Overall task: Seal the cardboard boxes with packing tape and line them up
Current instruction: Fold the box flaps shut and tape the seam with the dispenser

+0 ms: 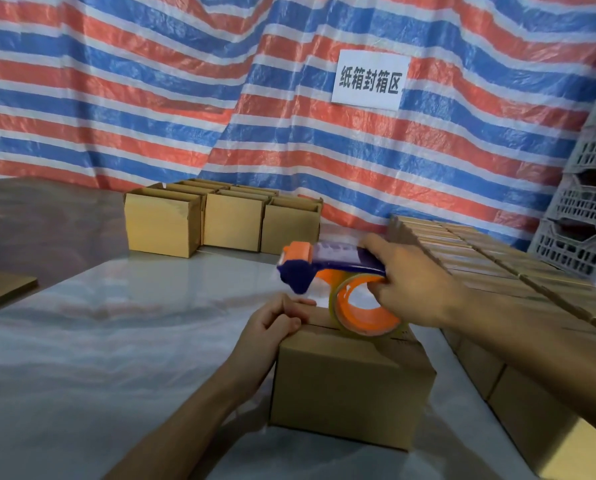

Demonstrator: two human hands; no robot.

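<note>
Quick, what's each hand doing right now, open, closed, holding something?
Left hand: closed, fingers curled over the top edge of the brown cardboard box.
Right hand: closed, gripping the blue and orange plastic tape dispenser.

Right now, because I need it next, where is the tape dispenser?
Head view, right of centre: the right hand holds the tape dispenser, its roll on top of the near cardboard box, beside the left hand.

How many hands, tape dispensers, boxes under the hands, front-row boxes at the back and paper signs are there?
Hands: 2, left hand, right hand
Tape dispenser: 1
Box being taped: 1
Front-row boxes at the back: 3
Paper sign: 1
Total: 8
</note>
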